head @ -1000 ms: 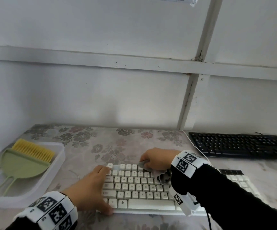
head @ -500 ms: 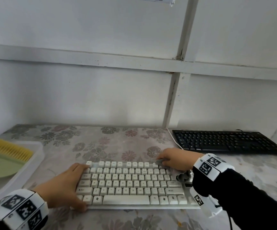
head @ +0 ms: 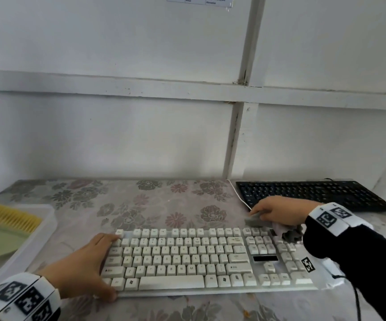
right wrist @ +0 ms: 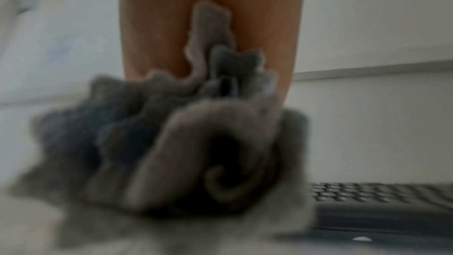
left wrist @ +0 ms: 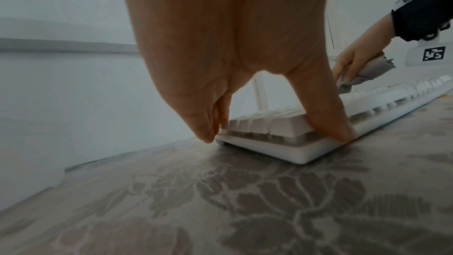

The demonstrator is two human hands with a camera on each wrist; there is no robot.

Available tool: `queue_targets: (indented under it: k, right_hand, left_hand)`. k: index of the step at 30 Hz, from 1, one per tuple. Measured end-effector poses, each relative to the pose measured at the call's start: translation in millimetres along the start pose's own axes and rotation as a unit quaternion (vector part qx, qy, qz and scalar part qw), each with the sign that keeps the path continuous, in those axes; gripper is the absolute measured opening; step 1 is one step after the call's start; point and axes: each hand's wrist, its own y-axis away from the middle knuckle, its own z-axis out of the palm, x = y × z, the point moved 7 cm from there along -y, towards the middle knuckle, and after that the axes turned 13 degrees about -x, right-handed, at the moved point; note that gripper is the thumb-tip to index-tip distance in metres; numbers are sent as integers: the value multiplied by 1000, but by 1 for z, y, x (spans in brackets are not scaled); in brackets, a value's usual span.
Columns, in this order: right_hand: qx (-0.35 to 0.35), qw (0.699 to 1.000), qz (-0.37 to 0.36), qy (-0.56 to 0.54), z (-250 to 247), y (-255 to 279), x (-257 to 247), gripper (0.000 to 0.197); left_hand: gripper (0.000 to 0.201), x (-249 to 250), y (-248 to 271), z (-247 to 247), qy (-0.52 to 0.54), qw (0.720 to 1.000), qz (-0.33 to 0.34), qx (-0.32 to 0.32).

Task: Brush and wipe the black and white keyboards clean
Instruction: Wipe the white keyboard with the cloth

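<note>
The white keyboard [head: 187,258] lies at six o'clock on the table [head: 141,205], long edge across, with the black keyboard [head: 312,193] well apart at two o'clock. The right hand [head: 277,210] holds a bunched grey cloth [head: 254,220] on the white board's back edge, near its one o'clock corner, fingers curled round the wad. The left hand [head: 83,267] spans the board's nine o'clock end, thumb on the near corner and fingers on the far one, a wide bracing hold. To wipe well, I judge the cloth should travel along each key row in one direction with light pressure, while the left hand stops the board sliding. The brush [head: 6,218] rests in the tray [head: 48,228] at nine o'clock.
</note>
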Motion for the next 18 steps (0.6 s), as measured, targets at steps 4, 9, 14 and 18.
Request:
queue_targets:
  k: [4, 9, 14, 18]
  right_hand:
    - [30, 999, 42, -2, -4, 9, 21, 33]
    - [-4, 999, 38, 2, 30, -1, 26, 34]
    - [-4, 996, 84, 40, 30, -1, 45, 32]
    - [-12, 989, 135, 55, 31, 11, 71, 28]
  left_hand:
    - [118, -2, -2, 0, 7, 1000, 6, -2]
    - [120, -4, -3, 1, 18, 1000, 16, 5]
    - [117, -4, -2, 2, 27, 999, 17, 20]
    - [120, -5, 0, 2, 33, 999, 19, 22]
